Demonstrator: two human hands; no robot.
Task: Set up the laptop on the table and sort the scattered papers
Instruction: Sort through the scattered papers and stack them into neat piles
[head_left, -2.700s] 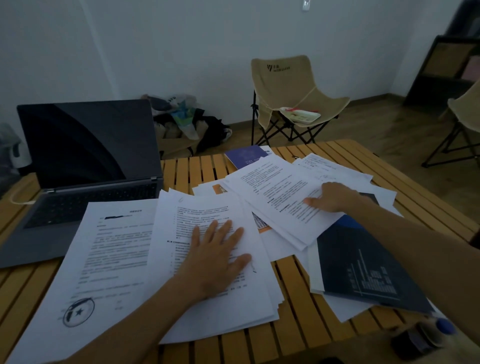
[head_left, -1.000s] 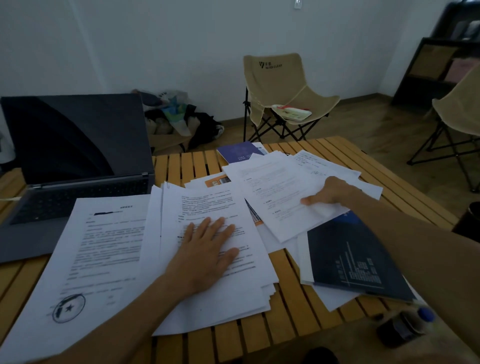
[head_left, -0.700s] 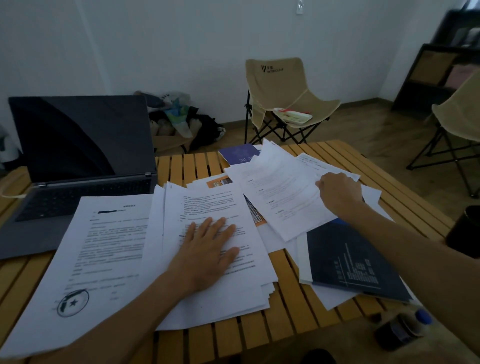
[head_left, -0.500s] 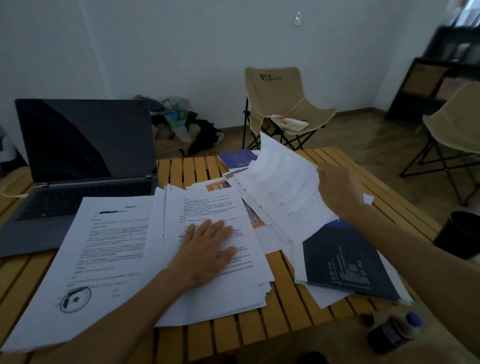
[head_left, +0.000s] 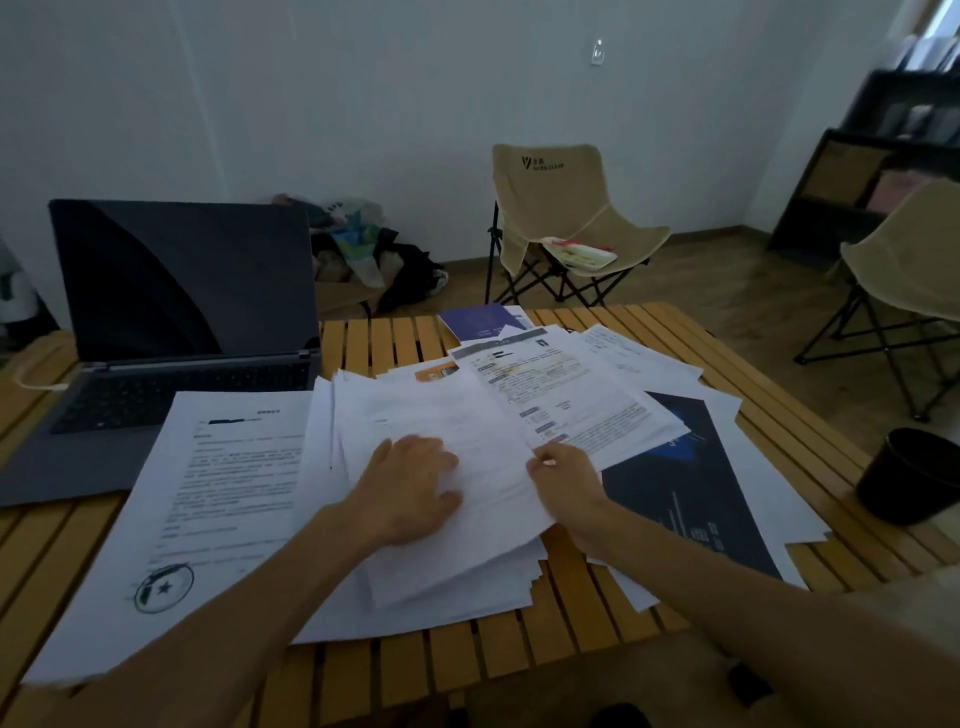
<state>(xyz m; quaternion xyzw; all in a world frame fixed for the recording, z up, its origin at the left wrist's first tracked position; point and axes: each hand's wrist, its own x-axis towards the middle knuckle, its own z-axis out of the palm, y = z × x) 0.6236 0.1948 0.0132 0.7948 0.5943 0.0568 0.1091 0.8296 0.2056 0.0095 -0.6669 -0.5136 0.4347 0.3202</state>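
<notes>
An open grey laptop (head_left: 182, 322) with a dark screen stands at the back left of the slatted wooden table (head_left: 395, 338). Printed sheets lie scattered over the table. My left hand (head_left: 410, 488) rests on the middle stack of papers (head_left: 441, 587); its fingers are blurred. My right hand (head_left: 563, 470) pinches the right edge of a white sheet (head_left: 457, 410) lying across the top of that stack. A stamped sheet (head_left: 208, 499) lies to the left. To the right are a pile with a colour-printed page (head_left: 561, 389) on top and a dark blue brochure (head_left: 691, 499).
A purple booklet (head_left: 480, 319) lies at the table's far edge. A black bin (head_left: 914, 475) stands on the floor by the right edge. Two beige folding chairs (head_left: 561, 218) (head_left: 904, 270) and a pile of bags (head_left: 363, 254) are beyond. A white cable (head_left: 36, 384) runs beside the laptop.
My right hand lifted a sheet off the right pile, swung it left and laid it across the middle stack. A colour-printed page now shows on the right pile. My left hand stayed on the stack.
</notes>
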